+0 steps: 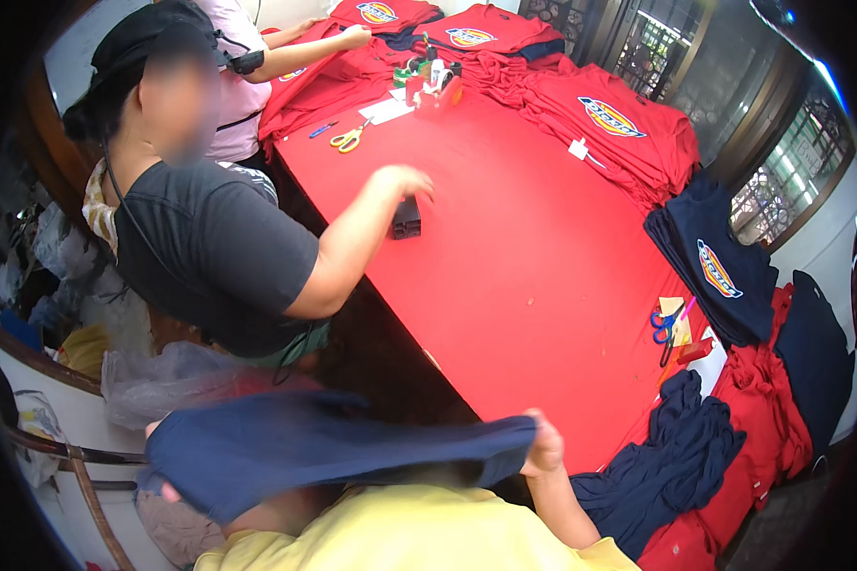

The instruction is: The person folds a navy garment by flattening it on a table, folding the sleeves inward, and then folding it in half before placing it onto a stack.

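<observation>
Yellow and close, the person's shirt (419,533) sits at the bottom of the view. Just past it, a navy cloth (343,447) hangs in the air, pulled long from side to side and a bit blurry. The right hand (545,445) pinches its right end. The left hand (170,491) is at the other end, but the cloth hides most of it, so I cannot tell how its fingers sit.

This cloth does not look done: it is up in the air, not laid flat. Along the far and right sides, red shirts (657,119) and navy shirts (681,228) lie in piles, pictures up, so those may be done. A crumpled navy heap (657,447) near the right hand may be left to do. I cannot tell how much more there is.

The red surface (524,314) has a wide middle, good for moving. Its left edge slants down to a corner near the right hand. A co-worker (210,247) stands on that side, one arm over the edge by a black box (407,221), so room looks tight there. Blue scissors (662,328) lie near the right edge.
</observation>
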